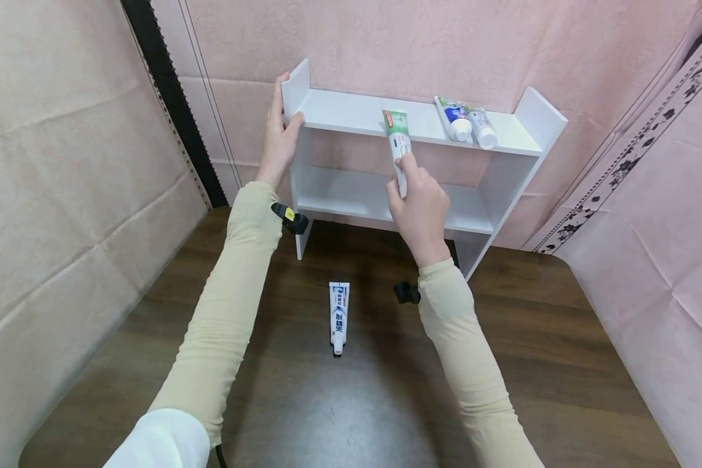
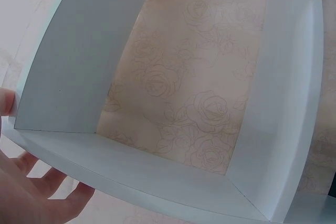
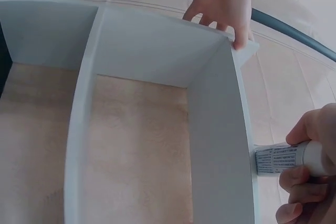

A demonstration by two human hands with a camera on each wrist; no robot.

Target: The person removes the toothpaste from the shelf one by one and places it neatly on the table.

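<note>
My left hand (image 1: pixel 278 144) grips the left side of a white two-tier shelf (image 1: pixel 345 112), thumb at the upper board's front edge and fingers along the outer side panel. In my right hand (image 1: pixel 422 211) is a green-and-white toothpaste tube (image 1: pixel 398 130), pinched near its cap end. Its flat end points toward the back and overlaps the upper board's front edge. The right wrist view has the tube (image 3: pixel 275 159) right at that board's edge. Two more toothpaste tubes, one blue and green (image 1: pixel 454 118) and one pale (image 1: pixel 482 127), lie on the upper board's right part, caps forward.
Another toothpaste tube (image 1: pixel 338 317), white with blue print, lies on the dark wooden table (image 1: pixel 304 403) in front of the shelf, cap toward me. Pink patterned cloth (image 1: pixel 421 45) hangs behind the shelf, and pale cloth (image 1: pixel 64 162) walls the left side.
</note>
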